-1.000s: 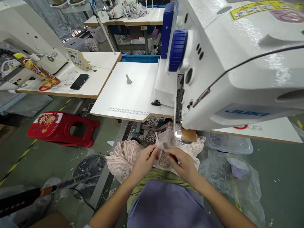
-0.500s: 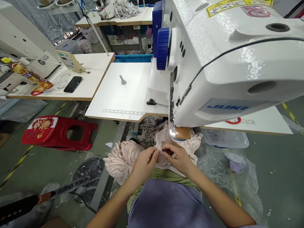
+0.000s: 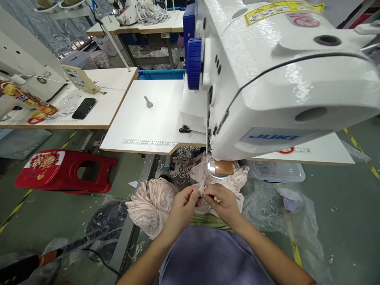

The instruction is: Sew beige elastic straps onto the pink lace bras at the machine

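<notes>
Bundle of pale pink lace fabric (image 3: 152, 206) lies just beside my left hand (image 3: 186, 202). Left fingertips pinch the pale lace piece (image 3: 235, 183), drawn up before me below the JUKI sewing machine (image 3: 267, 95). My right hand (image 3: 224, 201) pinches the same piece, its fingertips close beside the left's.

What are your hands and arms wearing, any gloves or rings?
The left hand and right hand are bare: no gloves, and no rings that I can see. The left forearm and right forearm show no watch or bracelet.
</notes>
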Demonstrator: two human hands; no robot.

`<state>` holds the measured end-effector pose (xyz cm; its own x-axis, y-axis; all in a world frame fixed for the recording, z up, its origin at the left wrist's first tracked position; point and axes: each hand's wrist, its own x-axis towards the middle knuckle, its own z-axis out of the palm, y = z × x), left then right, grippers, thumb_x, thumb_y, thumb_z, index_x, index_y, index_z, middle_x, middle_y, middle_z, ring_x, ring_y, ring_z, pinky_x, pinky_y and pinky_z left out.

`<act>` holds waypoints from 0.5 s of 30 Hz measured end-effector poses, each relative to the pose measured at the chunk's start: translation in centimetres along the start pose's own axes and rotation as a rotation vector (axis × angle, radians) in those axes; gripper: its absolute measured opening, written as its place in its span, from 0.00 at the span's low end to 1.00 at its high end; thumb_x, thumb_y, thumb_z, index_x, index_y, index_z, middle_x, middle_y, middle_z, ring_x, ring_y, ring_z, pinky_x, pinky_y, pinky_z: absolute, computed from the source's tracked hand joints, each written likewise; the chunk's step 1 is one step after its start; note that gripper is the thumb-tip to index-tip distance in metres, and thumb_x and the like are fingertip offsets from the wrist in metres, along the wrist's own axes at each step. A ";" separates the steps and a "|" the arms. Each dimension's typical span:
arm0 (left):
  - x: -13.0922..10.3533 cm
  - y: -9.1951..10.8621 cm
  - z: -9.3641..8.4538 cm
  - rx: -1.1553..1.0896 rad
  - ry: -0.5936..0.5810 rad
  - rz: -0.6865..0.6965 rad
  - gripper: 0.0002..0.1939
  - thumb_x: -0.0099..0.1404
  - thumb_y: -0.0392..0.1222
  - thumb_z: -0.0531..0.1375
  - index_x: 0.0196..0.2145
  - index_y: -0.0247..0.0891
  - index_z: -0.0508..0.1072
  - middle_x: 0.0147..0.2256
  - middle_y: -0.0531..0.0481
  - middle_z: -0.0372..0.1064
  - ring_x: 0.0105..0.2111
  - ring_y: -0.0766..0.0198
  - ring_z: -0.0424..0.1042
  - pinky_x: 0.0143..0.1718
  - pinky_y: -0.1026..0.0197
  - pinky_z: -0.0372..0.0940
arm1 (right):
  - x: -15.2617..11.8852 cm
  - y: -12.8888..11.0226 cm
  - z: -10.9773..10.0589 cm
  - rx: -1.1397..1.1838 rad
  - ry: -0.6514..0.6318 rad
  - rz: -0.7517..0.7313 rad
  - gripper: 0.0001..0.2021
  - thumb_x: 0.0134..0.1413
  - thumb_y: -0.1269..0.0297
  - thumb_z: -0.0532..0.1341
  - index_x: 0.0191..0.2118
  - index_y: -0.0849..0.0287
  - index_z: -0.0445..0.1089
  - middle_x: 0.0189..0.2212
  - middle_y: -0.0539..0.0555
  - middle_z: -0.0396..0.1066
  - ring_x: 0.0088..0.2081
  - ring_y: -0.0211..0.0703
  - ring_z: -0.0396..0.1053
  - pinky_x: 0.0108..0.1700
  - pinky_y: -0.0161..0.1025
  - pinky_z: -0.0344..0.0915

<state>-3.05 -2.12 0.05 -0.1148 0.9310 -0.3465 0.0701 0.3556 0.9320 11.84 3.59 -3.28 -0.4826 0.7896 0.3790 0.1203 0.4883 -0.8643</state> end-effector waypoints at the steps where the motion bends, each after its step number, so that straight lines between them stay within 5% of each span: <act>1: 0.0 0.0 0.0 0.069 0.001 0.025 0.18 0.66 0.54 0.53 0.25 0.39 0.65 0.22 0.55 0.60 0.22 0.67 0.58 0.26 0.64 0.57 | -0.1 0.1 0.1 -0.058 0.001 -0.056 0.06 0.63 0.68 0.58 0.34 0.56 0.71 0.30 0.52 0.76 0.32 0.38 0.72 0.36 0.35 0.68; 6: 0.5 -0.5 -0.3 0.287 0.054 0.136 0.23 0.68 0.58 0.49 0.23 0.40 0.64 0.21 0.55 0.61 0.23 0.64 0.62 0.25 0.64 0.58 | -0.7 0.6 -0.2 -0.364 -0.040 -0.319 0.11 0.65 0.67 0.54 0.35 0.56 0.73 0.31 0.53 0.78 0.30 0.38 0.73 0.32 0.34 0.69; 8: 1.1 -1.1 -0.4 0.367 0.048 0.193 0.23 0.67 0.59 0.50 0.22 0.40 0.65 0.19 0.55 0.60 0.21 0.64 0.62 0.24 0.65 0.57 | -0.3 1.1 -1.8 -0.491 -0.189 -0.312 0.09 0.63 0.65 0.56 0.34 0.53 0.74 0.33 0.48 0.79 0.30 0.37 0.73 0.33 0.33 0.70; 11: 1.7 -2.2 -0.7 0.461 0.031 0.238 0.22 0.67 0.59 0.50 0.24 0.41 0.67 0.19 0.54 0.63 0.20 0.62 0.64 0.24 0.64 0.58 | 1.7 2.5 -7.8 -0.738 -0.345 -0.043 0.10 0.59 0.71 0.58 0.38 0.51 0.76 0.38 0.47 0.79 0.39 0.39 0.75 0.40 0.34 0.73; 15: 1.9 -2.7 -1.0 0.541 0.034 0.192 0.21 0.68 0.55 0.47 0.23 0.43 0.65 0.18 0.54 0.64 0.20 0.61 0.64 0.26 0.62 0.57 | 6.2 5.2 -19.0 -0.998 -0.097 0.294 0.18 0.60 0.81 0.50 0.49 0.64 0.72 0.47 0.63 0.74 0.49 0.49 0.72 0.53 0.52 0.70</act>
<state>-4.40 -1.41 -3.03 -0.0807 0.9830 -0.1648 0.5885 0.1804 0.7881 25.94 18.06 0.86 -0.3803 0.9154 0.1321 0.8850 0.4016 -0.2356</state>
